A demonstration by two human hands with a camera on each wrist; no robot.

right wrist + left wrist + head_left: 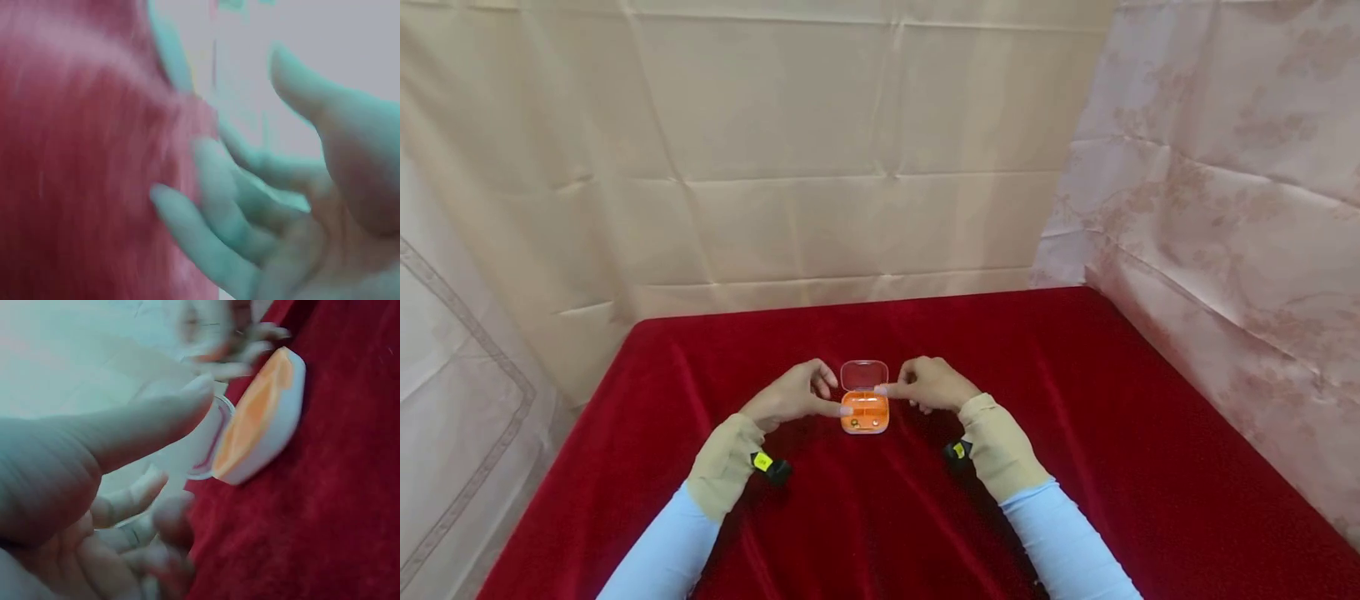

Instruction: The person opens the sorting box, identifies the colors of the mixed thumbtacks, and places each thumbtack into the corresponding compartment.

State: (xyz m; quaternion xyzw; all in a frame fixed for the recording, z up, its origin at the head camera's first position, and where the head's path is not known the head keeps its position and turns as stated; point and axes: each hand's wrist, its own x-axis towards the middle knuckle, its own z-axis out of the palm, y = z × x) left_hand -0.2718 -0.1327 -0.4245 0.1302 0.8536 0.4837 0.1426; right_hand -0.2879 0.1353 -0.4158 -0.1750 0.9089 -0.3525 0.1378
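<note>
A small pill box point(865, 402) with an orange divided inside and a white base sits on the red cloth, its clear lid point(864, 377) raised at the back. Tiny pieces, one greenish point(855, 424) and one whitish point(876, 422), show in its front compartments. My left hand point(793, 395) is at the left side, thumb stretched over the box's edge, other fingers loosely bent. At the right, my right hand point(936, 385) has its thumb reaching to the back corner by the hinge. In the right wrist view the fingers point(219, 206) are spread and loosely bent, with nothing between them.
A red velvet cloth point(1037, 417) covers the table. Beige curtain point(775, 150) hangs behind it, and a patterned pale curtain point(1240, 208) stands along the right side. Whitish fabric point(452, 417) hangs on the left. A black wrist camera point(771, 468) is strapped under the left wrist.
</note>
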